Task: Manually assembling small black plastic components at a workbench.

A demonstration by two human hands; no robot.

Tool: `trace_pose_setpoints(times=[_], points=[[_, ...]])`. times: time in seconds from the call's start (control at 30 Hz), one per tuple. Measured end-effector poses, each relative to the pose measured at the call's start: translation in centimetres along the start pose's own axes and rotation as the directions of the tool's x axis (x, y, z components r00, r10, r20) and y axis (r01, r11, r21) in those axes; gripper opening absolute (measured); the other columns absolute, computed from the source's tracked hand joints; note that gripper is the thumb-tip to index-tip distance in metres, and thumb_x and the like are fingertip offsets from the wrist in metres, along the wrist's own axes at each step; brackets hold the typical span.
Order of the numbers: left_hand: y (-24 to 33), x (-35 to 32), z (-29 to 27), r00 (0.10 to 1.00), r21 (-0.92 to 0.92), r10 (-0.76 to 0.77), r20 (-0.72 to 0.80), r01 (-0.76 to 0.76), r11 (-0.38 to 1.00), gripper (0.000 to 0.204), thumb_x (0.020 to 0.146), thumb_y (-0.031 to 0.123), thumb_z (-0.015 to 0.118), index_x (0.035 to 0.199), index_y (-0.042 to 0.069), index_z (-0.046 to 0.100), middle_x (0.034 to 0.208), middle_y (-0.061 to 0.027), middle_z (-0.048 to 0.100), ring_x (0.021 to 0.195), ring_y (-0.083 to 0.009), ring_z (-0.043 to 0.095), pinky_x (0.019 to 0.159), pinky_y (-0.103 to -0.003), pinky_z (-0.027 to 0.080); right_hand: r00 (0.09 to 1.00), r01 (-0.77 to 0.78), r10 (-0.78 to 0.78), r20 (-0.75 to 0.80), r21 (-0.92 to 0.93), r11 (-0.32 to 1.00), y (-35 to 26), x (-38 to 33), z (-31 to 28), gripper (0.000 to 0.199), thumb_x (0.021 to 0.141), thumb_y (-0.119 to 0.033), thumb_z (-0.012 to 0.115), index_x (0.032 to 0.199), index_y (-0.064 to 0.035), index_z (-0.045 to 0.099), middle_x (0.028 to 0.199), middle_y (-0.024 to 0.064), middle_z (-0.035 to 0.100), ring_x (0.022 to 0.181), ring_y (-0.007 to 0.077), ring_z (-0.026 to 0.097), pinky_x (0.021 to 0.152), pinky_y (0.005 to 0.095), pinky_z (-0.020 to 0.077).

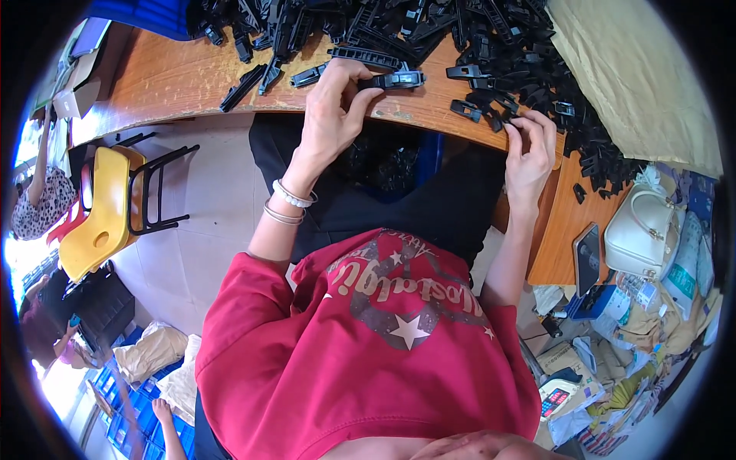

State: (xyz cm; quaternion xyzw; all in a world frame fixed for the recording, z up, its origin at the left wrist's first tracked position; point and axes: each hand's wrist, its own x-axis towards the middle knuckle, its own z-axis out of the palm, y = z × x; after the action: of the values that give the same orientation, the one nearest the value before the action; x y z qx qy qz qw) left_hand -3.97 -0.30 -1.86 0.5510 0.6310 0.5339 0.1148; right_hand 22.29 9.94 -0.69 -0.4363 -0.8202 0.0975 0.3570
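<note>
My left hand is closed in a pinch on a black buckle-like plastic part, held just above the front edge of the wooden table. Farther right, my right hand is at the front of a heap of small black plastic pieces. Its thumb and fingertips come together at a small dark piece. Whether that piece is gripped or only touched is hard to tell. Long ridged black strips lie heaped beyond my left hand, and a separate black part rests beside it.
A blue bin stands at the far left, and brown paper drapes the right side. Below the table edge is a container of black pieces. A phone and a white handbag sit right. Yellow chairs and other people are left.
</note>
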Motion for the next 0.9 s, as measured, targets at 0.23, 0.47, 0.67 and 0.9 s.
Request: trace_pose_setpoints(times=[0.23,0.47,0.67,0.9], points=[[0.9,-0.7,-0.7,0.978,0.066,0.11,0.178,-0.123,0.99,0.021,0.08,0.005,0.071,0.096,0.003,0.057,0.09,-0.0122,0.059,0.077,-0.0317,0.062,0.063,-0.037,0.049,0.931,-0.333,0.363,-0.036,0.324,0.886,-0.9,-1.3,-0.6,0.022,0.097,-0.012,0.057,0.117,-0.0014,0.057,0.092,0.0101,0.064,0.069,0.011,0.054,0.059,0.0237,0.0456],[1.1,0.3,-0.6,0.957,0.108,0.078,0.281,-0.112,0.988,0.02,0.081,0.003,0.071,0.098,0.0,0.062,0.092,-0.0081,0.06,0.062,-0.0188,0.056,0.058,-0.028,0.046,0.731,-0.591,0.206,0.651,0.754,-0.286,-5.3,-2.2,0.0,0.044,0.103,-0.032,0.045,0.134,-0.0005,0.044,0.098,0.0188,0.061,0.054,0.0096,0.052,0.04,0.0164,0.0331],[0.9,0.2,-0.5,0.961,0.12,0.09,0.261,-0.125,0.985,0.019,0.08,0.007,0.072,0.097,0.001,0.067,0.093,-0.0095,0.061,0.075,-0.0268,0.062,0.065,-0.033,0.049,0.761,-0.623,0.32,0.564,0.497,0.605,-7.6,-1.1,1.9,0.038,0.096,-0.006,0.055,0.133,0.0005,0.049,0.087,0.0077,0.061,0.057,0.0087,0.055,0.05,0.0225,0.0435],[1.0,0.3,-0.7,0.957,0.134,0.099,0.274,-0.139,0.981,0.02,0.079,0.009,0.072,0.098,0.003,0.068,0.093,-0.0099,0.061,0.078,-0.029,0.063,0.067,-0.037,0.05,0.947,-0.152,0.018,0.321,0.398,0.905,-5.9,0.4,2.7,0.041,0.092,-0.005,0.061,0.131,0.0029,0.052,0.094,0.0172,0.065,0.074,0.0193,0.062,0.071,0.0279,0.0515]])
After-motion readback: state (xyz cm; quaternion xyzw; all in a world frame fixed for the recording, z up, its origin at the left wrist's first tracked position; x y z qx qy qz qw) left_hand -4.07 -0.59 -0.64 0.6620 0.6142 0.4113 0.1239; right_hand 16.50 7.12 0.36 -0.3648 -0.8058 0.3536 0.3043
